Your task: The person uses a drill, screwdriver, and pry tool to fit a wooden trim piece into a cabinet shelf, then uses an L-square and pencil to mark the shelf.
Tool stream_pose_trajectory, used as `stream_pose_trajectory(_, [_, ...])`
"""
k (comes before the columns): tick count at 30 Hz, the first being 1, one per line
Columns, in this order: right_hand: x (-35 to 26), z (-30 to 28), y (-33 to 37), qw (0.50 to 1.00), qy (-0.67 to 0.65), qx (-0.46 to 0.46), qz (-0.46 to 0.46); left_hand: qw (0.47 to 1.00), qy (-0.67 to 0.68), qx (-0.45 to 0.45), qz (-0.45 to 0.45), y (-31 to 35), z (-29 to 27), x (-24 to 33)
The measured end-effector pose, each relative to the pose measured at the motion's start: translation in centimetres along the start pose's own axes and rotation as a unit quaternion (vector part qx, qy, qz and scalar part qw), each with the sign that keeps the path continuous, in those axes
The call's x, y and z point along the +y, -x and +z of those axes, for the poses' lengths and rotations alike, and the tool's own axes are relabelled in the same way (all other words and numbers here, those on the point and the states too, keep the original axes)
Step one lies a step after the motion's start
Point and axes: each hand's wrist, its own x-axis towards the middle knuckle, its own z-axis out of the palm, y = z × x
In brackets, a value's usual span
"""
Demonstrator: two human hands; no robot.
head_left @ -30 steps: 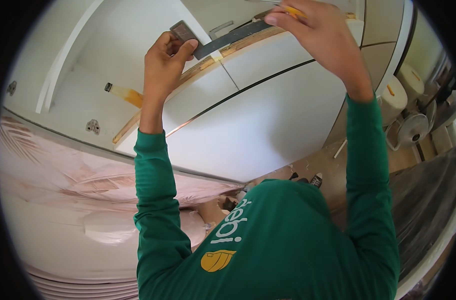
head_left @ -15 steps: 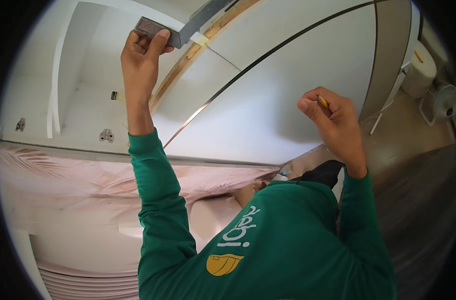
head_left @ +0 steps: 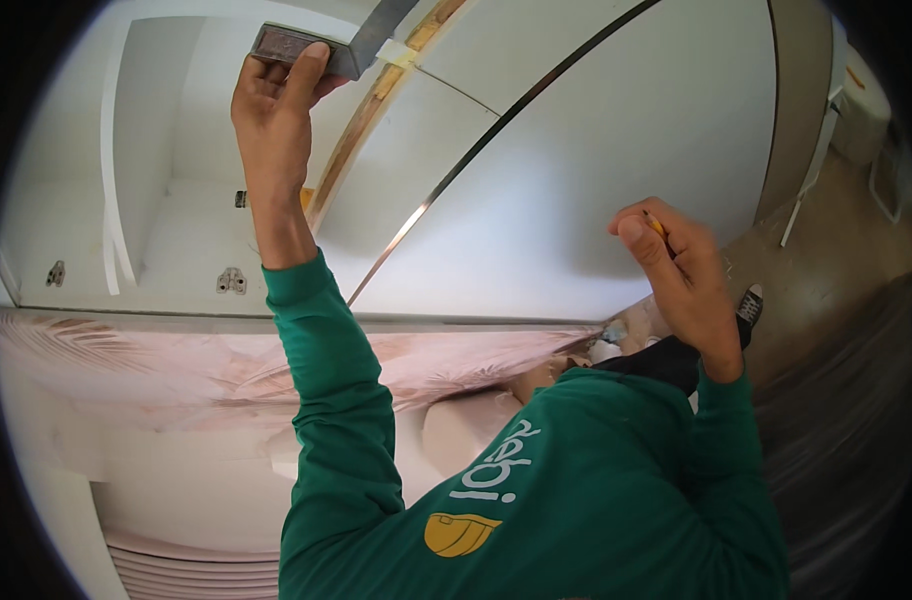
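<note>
A grey metal try square (head_left: 344, 62) is gripped by its thick stock in my left hand (head_left: 277, 125), thumb on the near face. Its blade runs up and to the right past the picture's top edge, over the raw wood strip (head_left: 381, 95) along the white cabinet. Bits of yellowish tape sit beside the strip. My right hand (head_left: 688, 275) is closed round a short yellow pencil (head_left: 657, 225), and only part of the pencil shows between the fingers. That hand is held over the big white panel (head_left: 576, 170), which carries its soft shadow.
Metal hinge plates (head_left: 231, 281) stick up inside the white cabinet at left. A dark metallic strip (head_left: 496, 125) crosses the panel. Pinkish plastic sheeting (head_left: 176, 365) hangs along the cabinet's near edge. At far right a white container (head_left: 861, 110) stands on the brown floor.
The view has shifted slightly. Both hands keep their holds on the try square and the pencil. More of a dark shoe now shows beside my right wrist.
</note>
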Motion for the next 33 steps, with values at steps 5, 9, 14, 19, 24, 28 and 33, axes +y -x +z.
stream_pose_trajectory(5, [0.2,0.2,0.2,1.000,0.002,0.022,-0.014,1.000,-0.012,0.000,-0.003,-0.1,0.1,-0.1])
stream_pose_trajectory(9, [0.7,0.4,0.6,0.999,-0.019,0.028,-0.022,1.000,-0.007,0.002,-0.011,0.3,0.3,0.0])
stream_pose_trajectory(14, [1.3,0.5,0.8,0.999,-0.018,0.025,-0.040,1.000,0.002,-0.006,-0.002,0.2,0.8,0.3])
stream_pose_trajectory(19, [1.2,1.3,1.1,0.999,-0.017,0.025,-0.043,1.000,0.002,-0.011,0.018,0.3,0.5,-0.1])
stream_pose_trajectory(24, [1.8,2.1,1.4,0.996,-0.022,0.053,-0.064,0.999,-0.001,-0.018,0.026,0.3,0.6,0.0])
stream_pose_trajectory(28, [2.5,2.9,1.2,0.993,0.046,0.070,-0.086,0.999,0.002,-0.014,0.031,0.3,0.6,-0.2])
stream_pose_trajectory(33, [1.4,3.3,-0.8,0.978,0.124,0.067,-0.156,0.999,0.016,-0.011,0.039,0.1,0.5,-0.6])
